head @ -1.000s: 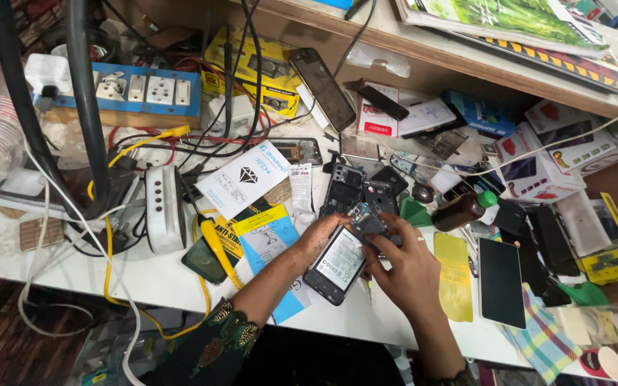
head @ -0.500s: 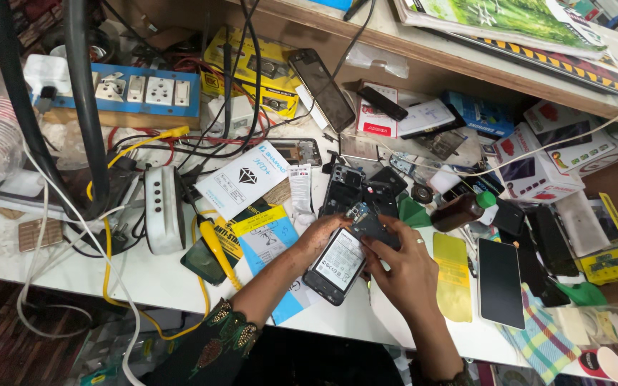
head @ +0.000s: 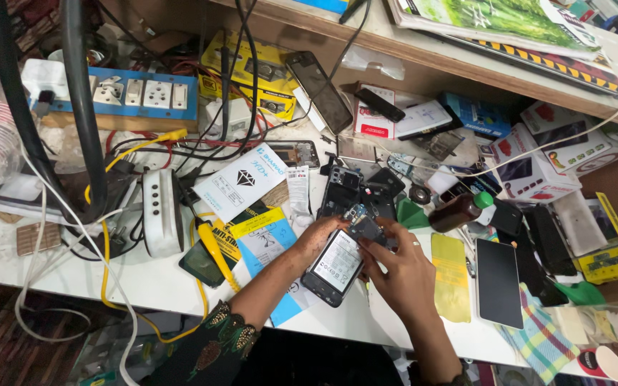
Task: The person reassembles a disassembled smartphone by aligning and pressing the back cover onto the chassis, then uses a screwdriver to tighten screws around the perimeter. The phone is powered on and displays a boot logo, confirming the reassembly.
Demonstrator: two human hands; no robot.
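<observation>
Two hands grip one opened phone (head: 336, 266) near the desk's (head: 144, 282) front edge. Left hand (head: 321, 237) cradles it; right hand (head: 398, 275) fingers pinch its top, unchanged from before

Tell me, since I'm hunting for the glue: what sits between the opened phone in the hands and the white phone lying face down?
In the head view, a yellow film sheet lies between the opened phone and the white phone.

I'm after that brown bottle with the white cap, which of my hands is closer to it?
Right. Your right hand sits just left of and below the brown bottle, apart from it. Your left hand is farther left, across the opened phone that both hands hold.
</observation>
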